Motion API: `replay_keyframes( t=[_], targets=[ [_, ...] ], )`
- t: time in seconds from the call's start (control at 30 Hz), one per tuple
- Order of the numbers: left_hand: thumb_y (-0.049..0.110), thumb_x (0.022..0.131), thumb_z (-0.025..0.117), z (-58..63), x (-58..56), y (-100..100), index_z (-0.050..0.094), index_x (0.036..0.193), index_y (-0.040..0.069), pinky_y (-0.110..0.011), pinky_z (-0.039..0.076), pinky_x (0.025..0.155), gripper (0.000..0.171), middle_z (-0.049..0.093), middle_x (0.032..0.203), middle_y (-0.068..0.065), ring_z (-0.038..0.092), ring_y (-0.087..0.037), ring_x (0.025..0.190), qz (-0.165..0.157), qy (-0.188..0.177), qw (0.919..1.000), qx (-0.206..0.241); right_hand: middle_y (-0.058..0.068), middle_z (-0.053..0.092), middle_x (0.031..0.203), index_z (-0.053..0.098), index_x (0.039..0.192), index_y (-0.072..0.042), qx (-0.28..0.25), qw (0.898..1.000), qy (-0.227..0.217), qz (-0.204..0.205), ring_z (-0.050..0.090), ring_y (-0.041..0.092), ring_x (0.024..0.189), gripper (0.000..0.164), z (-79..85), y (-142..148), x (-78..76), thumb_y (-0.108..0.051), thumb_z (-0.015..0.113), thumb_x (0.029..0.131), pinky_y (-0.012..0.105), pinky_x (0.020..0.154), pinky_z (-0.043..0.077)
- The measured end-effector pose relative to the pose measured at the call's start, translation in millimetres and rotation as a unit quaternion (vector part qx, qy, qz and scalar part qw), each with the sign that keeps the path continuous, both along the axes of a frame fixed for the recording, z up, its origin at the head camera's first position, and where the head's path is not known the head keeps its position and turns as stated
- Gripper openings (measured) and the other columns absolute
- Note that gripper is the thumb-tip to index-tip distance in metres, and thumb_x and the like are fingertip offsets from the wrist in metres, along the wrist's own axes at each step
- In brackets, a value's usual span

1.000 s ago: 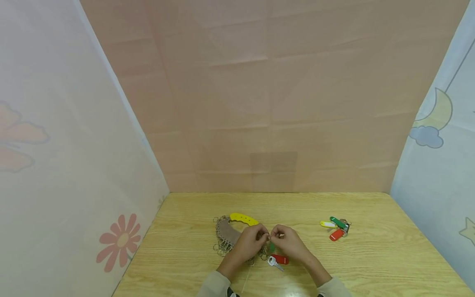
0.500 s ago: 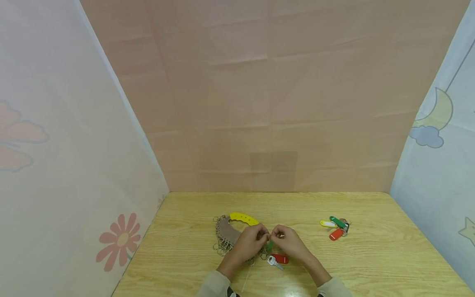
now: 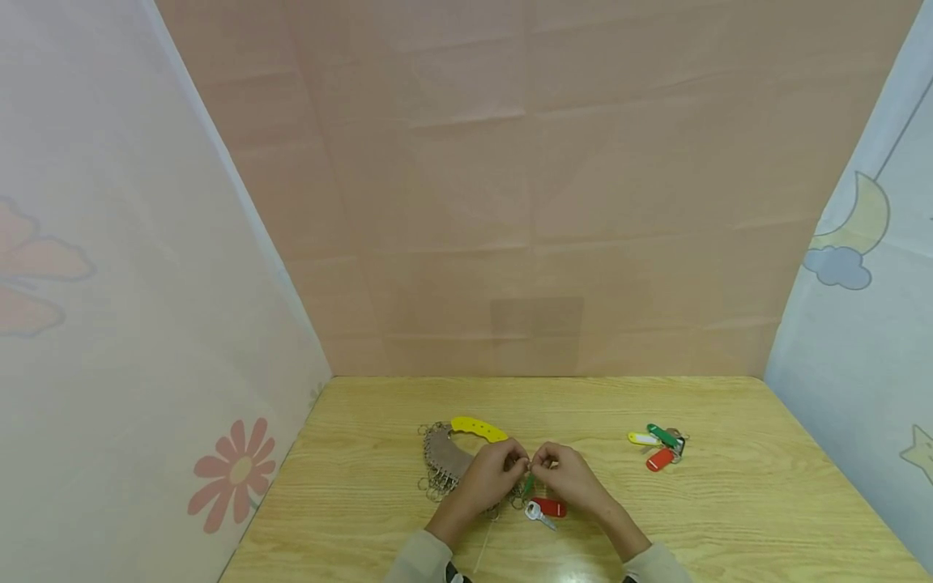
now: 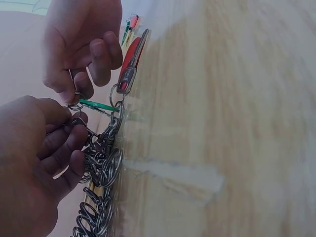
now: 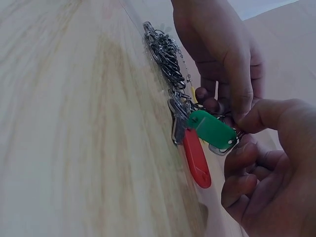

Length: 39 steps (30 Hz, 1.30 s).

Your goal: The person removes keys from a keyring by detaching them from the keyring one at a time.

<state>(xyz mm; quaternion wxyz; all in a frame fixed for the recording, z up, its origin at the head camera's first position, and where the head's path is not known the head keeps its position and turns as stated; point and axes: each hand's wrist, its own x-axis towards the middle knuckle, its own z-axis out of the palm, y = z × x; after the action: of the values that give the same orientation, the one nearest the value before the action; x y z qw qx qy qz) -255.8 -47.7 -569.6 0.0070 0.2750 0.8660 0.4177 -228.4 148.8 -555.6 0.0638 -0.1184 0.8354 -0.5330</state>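
Note:
A grey crescent-shaped key holder (image 3: 445, 453) with a yellow handle (image 3: 477, 427) lies on the table, metal clips and rings (image 4: 101, 163) hanging along its curved edge. My left hand (image 3: 492, 478) pinches a metal ring at the holder's right end between thumb and forefinger. Facing it, fingertips nearly meeting, my right hand (image 3: 572, 478) pinches the small split ring of a green key tag (image 5: 213, 130). The tag hangs tilted below the fingertips. Just under the hands lie a silver key (image 3: 539, 515) and a red key tag (image 3: 550, 508). Fingertips partly hide the pinched rings.
To the right on the wooden table (image 3: 729, 518) lies a bunch of keys with a green tag (image 3: 662, 435), a yellow tag (image 3: 643, 439) and a red tag (image 3: 660, 460). Cloth-covered walls stand at the back (image 3: 430, 243) and both sides.
The green key tag has swung slightly left and tilted below the fingertips. Both hands stay nearly in place; the key holder and the other keys have not moved.

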Motion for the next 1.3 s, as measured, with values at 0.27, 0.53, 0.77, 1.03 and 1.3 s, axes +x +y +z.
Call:
replay_keyframes(
  t=[0.27, 0.53, 0.77, 1.03, 1.3],
  targets=[
    [0.018, 0.108, 0.064, 0.9, -0.1, 0.2, 0.072, 0.104, 0.017, -0.017, 0.05, 0.066, 0.008, 0.069, 0.087, 0.012, 0.055, 0.006, 0.072, 0.003, -0.017, 0.9998, -0.003, 0.008, 0.064, 0.096, 0.065, 0.101, 0.0, -0.021, 1.0, 0.002, 0.012, 0.05, 0.005, 0.061, 0.012, -0.3, 0.9, 0.8, -0.011, 0.065, 0.102, 0.021, 0.055, 0.042],
    [0.017, 0.107, 0.065, 0.2, -2.1, -0.8, 0.073, 0.103, 0.017, -0.018, 0.049, 0.066, 0.008, 0.069, 0.086, 0.011, 0.054, 0.006, 0.072, 0.01, -0.005, 0.9999, -0.001, 0.009, 0.063, 0.098, 0.066, 0.103, 0.001, -0.041, 0.999, 0.0, 0.019, 0.048, 0.005, 0.06, 0.01, 0.9, 0.5, 1.2, -0.009, 0.064, 0.102, 0.02, 0.055, 0.041],
    [0.017, 0.107, 0.066, 0.6, -2.2, -1.6, 0.073, 0.103, 0.017, -0.017, 0.05, 0.067, 0.008, 0.071, 0.087, 0.01, 0.055, 0.006, 0.073, 0.013, -0.003, 0.9999, -0.004, 0.005, 0.061, 0.095, 0.066, 0.099, -0.002, -0.012, 1.0, 0.004, 0.008, 0.051, 0.004, 0.063, 0.009, 1.2, -2.2, 1.5, -0.01, 0.062, 0.102, 0.02, 0.058, 0.043],
    [0.018, 0.107, 0.066, 1.3, -0.6, -2.6, 0.073, 0.104, 0.017, -0.017, 0.05, 0.066, 0.008, 0.072, 0.088, 0.009, 0.056, 0.006, 0.073, 0.008, 0.001, 1.0, -0.005, 0.018, 0.067, 0.102, 0.065, 0.102, 0.003, -0.031, 0.999, 0.001, 0.024, 0.047, 0.002, 0.058, 0.018, 1.2, -1.0, 2.3, -0.013, 0.06, 0.106, 0.018, 0.054, 0.041],
    [0.02, 0.108, 0.066, 2.6, 0.2, -2.0, 0.073, 0.105, 0.018, -0.017, 0.05, 0.067, 0.008, 0.071, 0.088, 0.011, 0.056, 0.007, 0.073, 0.005, -0.005, 0.9999, -0.011, 0.018, 0.068, 0.102, 0.065, 0.102, 0.004, -0.033, 0.999, -0.005, 0.015, 0.041, 0.002, 0.054, 0.02, -0.4, -0.1, 0.8, -0.016, 0.063, 0.107, 0.018, 0.053, 0.038]
  ],
)
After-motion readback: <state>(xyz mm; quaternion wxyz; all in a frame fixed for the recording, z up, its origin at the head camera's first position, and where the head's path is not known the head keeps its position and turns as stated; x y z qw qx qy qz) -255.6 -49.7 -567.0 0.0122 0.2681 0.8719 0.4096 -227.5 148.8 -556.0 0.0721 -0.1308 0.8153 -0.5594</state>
